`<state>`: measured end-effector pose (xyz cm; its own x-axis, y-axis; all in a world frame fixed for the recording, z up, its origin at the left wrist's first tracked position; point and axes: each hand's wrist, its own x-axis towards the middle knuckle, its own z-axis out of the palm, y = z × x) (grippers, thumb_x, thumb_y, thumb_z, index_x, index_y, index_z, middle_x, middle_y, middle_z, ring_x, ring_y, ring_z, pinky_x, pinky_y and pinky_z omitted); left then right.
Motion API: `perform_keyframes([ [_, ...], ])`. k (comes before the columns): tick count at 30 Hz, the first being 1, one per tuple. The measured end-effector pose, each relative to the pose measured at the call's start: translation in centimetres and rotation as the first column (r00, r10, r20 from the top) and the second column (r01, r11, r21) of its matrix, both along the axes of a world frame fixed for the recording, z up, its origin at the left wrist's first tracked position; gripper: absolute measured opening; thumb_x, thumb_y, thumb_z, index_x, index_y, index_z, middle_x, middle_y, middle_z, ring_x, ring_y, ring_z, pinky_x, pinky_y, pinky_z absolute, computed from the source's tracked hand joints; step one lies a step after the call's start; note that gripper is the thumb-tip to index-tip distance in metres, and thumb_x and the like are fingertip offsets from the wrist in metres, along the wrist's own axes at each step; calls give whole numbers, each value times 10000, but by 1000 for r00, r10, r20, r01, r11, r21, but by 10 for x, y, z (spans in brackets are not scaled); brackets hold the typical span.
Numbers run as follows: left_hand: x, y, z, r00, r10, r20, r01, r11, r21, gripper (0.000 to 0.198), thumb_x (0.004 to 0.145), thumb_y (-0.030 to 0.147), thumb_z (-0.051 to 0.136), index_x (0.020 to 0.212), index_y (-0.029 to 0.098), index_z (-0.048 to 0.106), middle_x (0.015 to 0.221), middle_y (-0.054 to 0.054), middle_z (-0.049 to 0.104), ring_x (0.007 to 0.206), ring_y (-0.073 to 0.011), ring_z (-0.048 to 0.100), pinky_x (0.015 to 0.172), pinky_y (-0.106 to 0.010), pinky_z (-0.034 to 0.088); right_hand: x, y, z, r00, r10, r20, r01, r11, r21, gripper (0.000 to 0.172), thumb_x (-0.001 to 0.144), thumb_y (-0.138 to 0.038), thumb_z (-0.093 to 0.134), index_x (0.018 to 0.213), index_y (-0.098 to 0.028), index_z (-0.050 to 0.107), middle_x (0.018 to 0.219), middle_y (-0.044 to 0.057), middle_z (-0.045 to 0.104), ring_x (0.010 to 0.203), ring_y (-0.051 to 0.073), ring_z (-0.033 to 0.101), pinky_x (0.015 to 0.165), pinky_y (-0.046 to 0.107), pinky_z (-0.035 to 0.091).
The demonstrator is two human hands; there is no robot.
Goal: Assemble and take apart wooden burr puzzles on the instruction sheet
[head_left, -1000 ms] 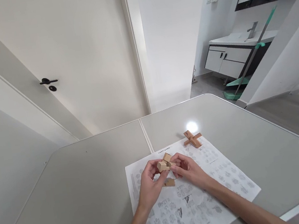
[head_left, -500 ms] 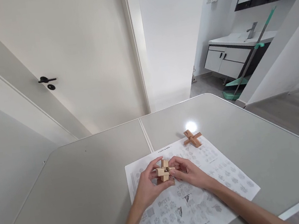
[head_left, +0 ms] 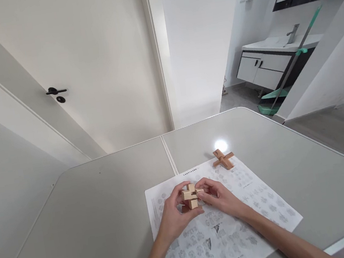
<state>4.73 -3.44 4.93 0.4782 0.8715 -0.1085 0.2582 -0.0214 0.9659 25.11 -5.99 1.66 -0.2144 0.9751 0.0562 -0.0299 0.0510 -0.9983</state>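
A small wooden interlocking puzzle [head_left: 191, 196] of pale notched bars is held just above a printed instruction sheet [head_left: 251, 203]. My left hand [head_left: 173, 215] grips it from the left, fingers curled round the bars. My right hand [head_left: 219, 197] pinches its right side with thumb and fingertips. A second wooden puzzle piece [head_left: 223, 159], two crossed darker bars, lies on the sheet's far corner, apart from both hands.
The sheet lies on a grey table [head_left: 91, 218] with a seam [head_left: 170, 159] down its middle. A white door with a black handle [head_left: 55, 92] stands behind. At the right are a vanity cabinet [head_left: 266, 69] and a green mop [head_left: 297, 56].
The puzzle has been turned in my hands and lowered slightly toward the sheet. A bar that hung below it earlier now sits within the cluster. The crossed piece has not moved.
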Motion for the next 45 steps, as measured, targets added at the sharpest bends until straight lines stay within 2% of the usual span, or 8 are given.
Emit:
perform_keyframes([
  [11,2,-4,-3,999,30,33,-30,1000,2,646,737,318,859,1306,298,554,1124,-43,738,1040,-242,701,800,-334,548,-4,-2,0,994,-86,66,82,995,63,323,971,-553,615,1034,-238,638,794,16,644,756,212,602,745,349,463],
  [16,2,-5,-4,999,45,28,-46,999,26,604,753,335,843,1286,308,558,1240,-56,698,1098,-249,681,819,-340,561,-6,-4,-4,988,-123,98,114,989,97,336,976,-563,600,1057,-240,648,768,14,627,750,217,602,730,352,476],
  [20,2,-6,-3,998,54,31,-55,998,20,602,756,359,836,1285,304,555,1228,-63,693,1087,-250,679,792,-327,568,-7,-3,-5,981,-144,133,127,984,128,357,978,-580,585,1070,-241,645,743,6,605,721,209,583,700,342,472],
  [25,2,-7,-1,999,44,11,-45,998,47,609,761,356,832,1296,302,544,1101,-42,725,1004,-230,693,747,-299,551,-3,0,2,1000,-15,23,14,999,42,382,976,-609,574,1036,-241,653,782,14,636,713,194,564,692,329,446],
  [29,-3,1,-4,996,60,-62,-51,988,143,558,793,329,784,1304,301,563,973,-7,715,877,-194,674,727,-287,530,2,3,2,987,75,-145,-80,996,-33,394,975,-606,587,1005,-221,666,720,-13,606,562,127,445,594,291,390],
  [34,-19,18,-17,941,233,-246,-133,921,366,601,810,442,784,1348,297,560,894,14,689,841,-205,650,868,-359,516,5,6,-1,979,8,-203,-18,999,-45,383,958,-589,629,1036,-215,654,772,1,642,533,106,412,589,291,374],
  [40,-32,28,-33,869,338,-362,-57,795,604,512,834,436,767,1296,286,603,1214,-63,656,1180,-300,581,1021,-441,471,5,7,0,978,-53,-201,36,996,-86,389,950,-597,636,1039,-218,644,783,6,651,528,108,403,595,297,374],
  [45,-34,31,-39,854,338,-395,-35,796,605,540,822,451,788,1290,265,593,1323,-79,574,1272,-313,505,1067,-469,458,6,7,0,968,-46,-246,24,995,-94,359,955,-558,656,1031,-207,650,771,4,654,529,101,396,613,299,363],
])
